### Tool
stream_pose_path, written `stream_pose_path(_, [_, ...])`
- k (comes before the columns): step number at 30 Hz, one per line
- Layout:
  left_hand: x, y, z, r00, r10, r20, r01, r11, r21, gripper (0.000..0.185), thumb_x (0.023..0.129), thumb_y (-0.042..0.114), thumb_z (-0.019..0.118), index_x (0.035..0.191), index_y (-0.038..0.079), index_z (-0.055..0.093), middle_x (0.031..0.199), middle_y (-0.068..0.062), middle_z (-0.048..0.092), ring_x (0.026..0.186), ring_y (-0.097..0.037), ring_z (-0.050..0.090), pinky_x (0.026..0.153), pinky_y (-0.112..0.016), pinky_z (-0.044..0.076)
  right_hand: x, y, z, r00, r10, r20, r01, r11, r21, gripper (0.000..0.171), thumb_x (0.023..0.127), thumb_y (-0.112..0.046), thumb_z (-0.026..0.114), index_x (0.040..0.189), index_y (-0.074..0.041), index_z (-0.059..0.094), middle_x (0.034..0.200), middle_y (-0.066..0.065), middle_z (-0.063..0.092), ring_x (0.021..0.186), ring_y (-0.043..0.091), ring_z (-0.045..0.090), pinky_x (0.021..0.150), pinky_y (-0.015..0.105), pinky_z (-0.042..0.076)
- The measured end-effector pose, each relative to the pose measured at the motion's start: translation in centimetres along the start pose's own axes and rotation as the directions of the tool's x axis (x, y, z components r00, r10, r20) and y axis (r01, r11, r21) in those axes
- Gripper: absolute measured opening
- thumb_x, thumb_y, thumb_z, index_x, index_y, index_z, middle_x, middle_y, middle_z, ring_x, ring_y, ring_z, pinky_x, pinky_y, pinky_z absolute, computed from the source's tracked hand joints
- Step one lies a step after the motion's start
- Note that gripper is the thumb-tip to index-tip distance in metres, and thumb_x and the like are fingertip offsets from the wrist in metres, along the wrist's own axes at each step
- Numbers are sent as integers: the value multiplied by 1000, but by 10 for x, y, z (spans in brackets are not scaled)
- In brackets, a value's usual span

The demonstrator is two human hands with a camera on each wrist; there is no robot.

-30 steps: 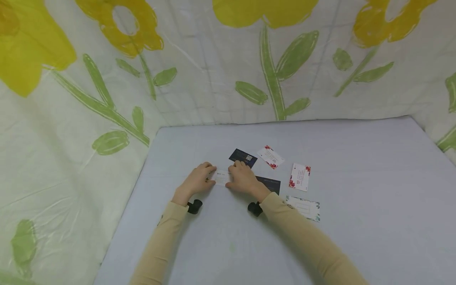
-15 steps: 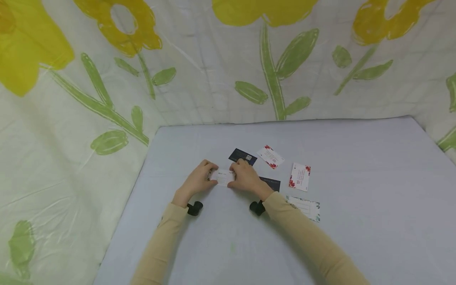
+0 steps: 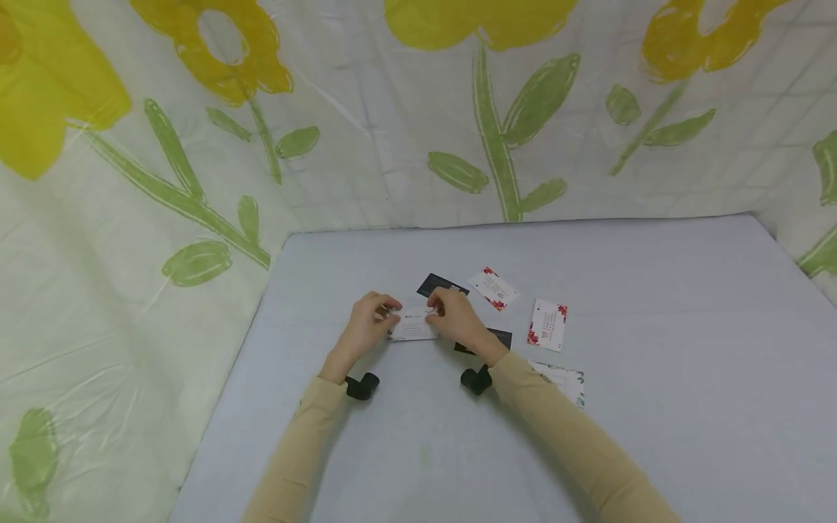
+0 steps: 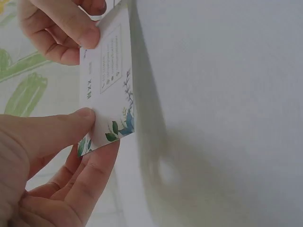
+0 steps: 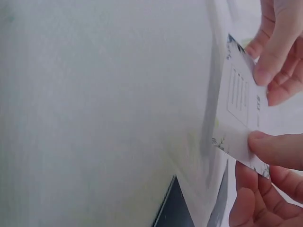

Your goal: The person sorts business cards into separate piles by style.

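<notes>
Both hands hold one white business card with printed leaves at its corners and a boxed block of text. The left hand pinches the card's left end, thumb on the printed face and fingers behind, as the left wrist view shows. At the other end the right hand pinches it the same way, its thumb on the face. The card is tilted, with its printed side towards the head camera, and its lower edge is near the table. Fingers behind the card are partly hidden.
Two dark cards lie near the right hand, one behind it and one partly under the wrist. Farther right are two red-flowered cards and a leaf-bordered card, partly covered by the sleeve. A flower-printed curtain borders the table.
The business card, earlier lying flatter on the table between the fingers, is now raised and tilted up. Both hands have shifted slightly right with it, their thumbs coming onto its face.
</notes>
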State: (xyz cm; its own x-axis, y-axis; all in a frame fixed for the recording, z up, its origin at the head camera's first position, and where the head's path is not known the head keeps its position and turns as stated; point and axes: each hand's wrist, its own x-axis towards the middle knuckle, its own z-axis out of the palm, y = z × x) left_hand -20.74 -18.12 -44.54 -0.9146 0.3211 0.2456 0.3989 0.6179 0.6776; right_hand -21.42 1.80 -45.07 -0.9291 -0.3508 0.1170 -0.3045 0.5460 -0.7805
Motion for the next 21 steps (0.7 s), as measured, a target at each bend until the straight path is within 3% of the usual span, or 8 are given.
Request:
stream_pose_path(7, [0,1,4,992,-112,63,113,993,-17,15,80,-3,68,94,-4,65,93,-14,63,78,-23,58,69,-32,50,-5,0,-6,998,29,51,-29,1000,-7,14,82,-4,67,93,0,61,80,7,56,72,17,49,63,26,41])
stream_pose_path(11, [-1,1,8,989,-138,47,139,990,-14,14,79,-3,68,92,-4,65,91,-14,64,76,-22,58,68,-31,48,-6,0,-5,998,43,39,-42,999,-26,13,81,-4,68,92,1,61,77,6,56,70,17,48,62,25,40])
stream_pose_path(16, [0,2,12,990,-143,17,143,990,6,12,78,-3,69,89,-3,65,85,-12,63,73,-20,56,66,-29,47,-7,-2,-2,999,50,7,-49,992,-120,11,80,-5,69,88,-1,62,73,4,54,66,16,47,59,26,38])
stream_pose_path(21, [-1,5,13,985,-170,33,168,984,58,11,79,-1,69,89,-1,65,83,-10,61,74,-19,54,66,-31,46,-6,-2,3,999,40,0,-38,970,-240,11,80,-7,69,84,-4,60,74,3,52,67,16,46,60,28,38])
